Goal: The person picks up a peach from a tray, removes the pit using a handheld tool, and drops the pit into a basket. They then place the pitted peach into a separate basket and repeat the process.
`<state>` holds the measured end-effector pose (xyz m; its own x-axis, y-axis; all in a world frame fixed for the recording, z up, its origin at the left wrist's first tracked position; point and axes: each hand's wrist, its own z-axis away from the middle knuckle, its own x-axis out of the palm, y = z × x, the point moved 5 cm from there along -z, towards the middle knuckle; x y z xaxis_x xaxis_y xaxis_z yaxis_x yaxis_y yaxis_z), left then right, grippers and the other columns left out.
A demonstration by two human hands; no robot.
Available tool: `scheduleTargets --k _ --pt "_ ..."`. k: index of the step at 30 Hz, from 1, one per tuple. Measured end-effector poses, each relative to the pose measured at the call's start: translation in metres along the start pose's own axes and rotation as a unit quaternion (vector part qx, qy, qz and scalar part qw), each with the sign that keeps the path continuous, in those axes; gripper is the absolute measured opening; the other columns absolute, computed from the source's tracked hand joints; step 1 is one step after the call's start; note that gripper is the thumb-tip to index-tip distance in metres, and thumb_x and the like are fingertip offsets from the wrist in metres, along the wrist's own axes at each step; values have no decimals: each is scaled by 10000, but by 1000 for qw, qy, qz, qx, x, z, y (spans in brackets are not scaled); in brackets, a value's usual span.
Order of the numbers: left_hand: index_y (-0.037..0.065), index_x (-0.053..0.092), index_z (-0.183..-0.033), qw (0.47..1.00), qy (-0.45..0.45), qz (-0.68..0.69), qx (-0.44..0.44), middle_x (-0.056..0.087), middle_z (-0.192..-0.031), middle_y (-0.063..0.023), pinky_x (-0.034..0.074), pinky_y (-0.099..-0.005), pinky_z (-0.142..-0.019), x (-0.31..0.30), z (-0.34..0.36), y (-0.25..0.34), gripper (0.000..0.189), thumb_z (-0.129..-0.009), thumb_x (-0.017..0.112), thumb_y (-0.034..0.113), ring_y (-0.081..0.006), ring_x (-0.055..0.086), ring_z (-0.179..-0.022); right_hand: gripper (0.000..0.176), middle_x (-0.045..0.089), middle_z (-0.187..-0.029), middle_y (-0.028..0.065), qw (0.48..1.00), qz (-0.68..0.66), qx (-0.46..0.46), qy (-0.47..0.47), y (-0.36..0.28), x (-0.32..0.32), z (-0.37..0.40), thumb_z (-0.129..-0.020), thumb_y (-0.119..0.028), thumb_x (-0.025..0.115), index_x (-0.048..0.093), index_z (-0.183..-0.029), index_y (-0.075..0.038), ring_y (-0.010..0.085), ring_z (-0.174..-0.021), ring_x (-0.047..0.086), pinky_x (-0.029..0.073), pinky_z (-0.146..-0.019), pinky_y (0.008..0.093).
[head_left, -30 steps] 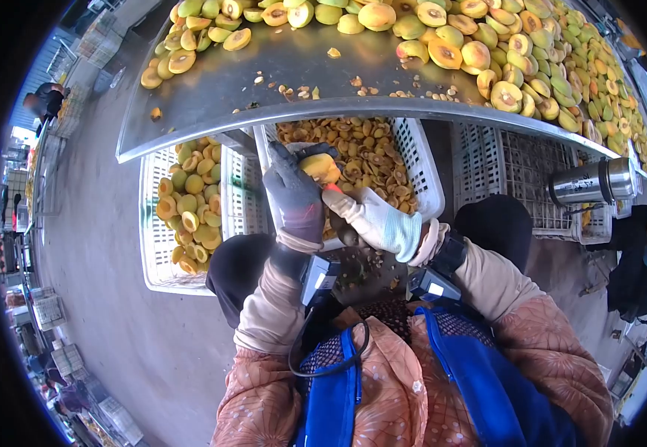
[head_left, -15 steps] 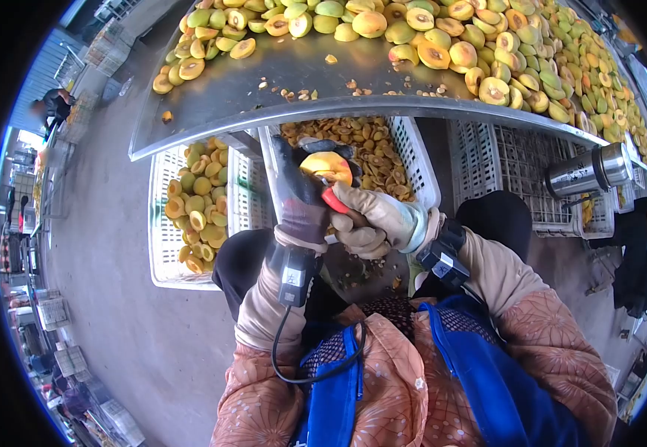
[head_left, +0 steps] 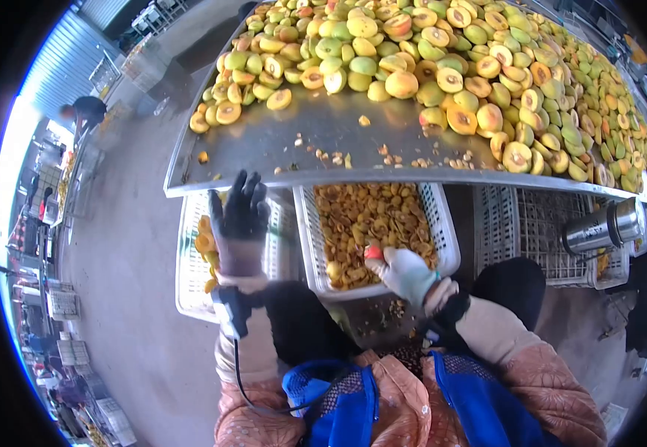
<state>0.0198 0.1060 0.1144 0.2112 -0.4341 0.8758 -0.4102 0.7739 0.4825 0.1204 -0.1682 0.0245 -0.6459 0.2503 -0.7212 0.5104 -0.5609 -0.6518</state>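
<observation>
My left hand (head_left: pixel 241 216), in a dark glove, is over the left white crate (head_left: pixel 189 279), just below the table's front edge. Its fingers are spread, and no fruit shows in it. My right hand (head_left: pixel 407 274), in a pale glove, is closed on a red-handled tool (head_left: pixel 373 252) above the front of the middle crate (head_left: pixel 454 242). Brownish fruit pieces (head_left: pixel 372 223) fill that crate. Yellow fruit halves (head_left: pixel 206 242) lie in the left crate, partly hidden by my left hand.
A metal table (head_left: pixel 264 149) bears a large heap of halved fruit (head_left: pixel 413 59) and scattered pits (head_left: pixel 331 156). White crates (head_left: pixel 536 231) and a steel flask (head_left: pixel 599 227) are at the right. A person (head_left: pixel 85 112) is far off at the upper left.
My hands have moved apart, the left one toward the left crate and opened. The fruit half between them is out of my hands. The view has shifted, showing more of the table.
</observation>
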Motion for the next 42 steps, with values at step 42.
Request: scheduleTargets --k 42 --pt "-12 419 -1269 932 21 -335 138 580 -1081 -117 533 -308 -819 54 29 -140 443 -932 594 216 -213 600 -928 496 630 -795 240 959 -264 -30 99 -52 -37 23 -921 -481 501 572 -975 7 409 -804 625 478 -676 436"
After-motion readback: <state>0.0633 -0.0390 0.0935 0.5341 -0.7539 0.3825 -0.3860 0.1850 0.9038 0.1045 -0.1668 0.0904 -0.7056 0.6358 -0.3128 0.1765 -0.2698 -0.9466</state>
